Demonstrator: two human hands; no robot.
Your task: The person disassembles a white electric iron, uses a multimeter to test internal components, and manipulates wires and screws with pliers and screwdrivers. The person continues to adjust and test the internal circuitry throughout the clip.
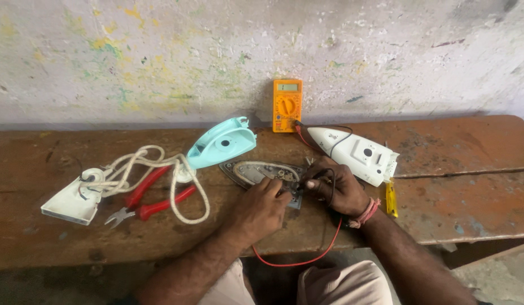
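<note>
Soleplate (256,169) lies flat at bench (471,197) centre, at 6 o'clock from the meter (287,105), so both leads reach it. Left hand (261,208) and right hand (336,187) each pinch what looks like a probe on its rear end; the tips are hidden behind the fingers. Red wire (307,261) hangs below the bench edge.

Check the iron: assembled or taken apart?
Taken apart. The bare soleplate lies flat on the bench; the turquoise cover and white shell lie separately beside it.
</note>
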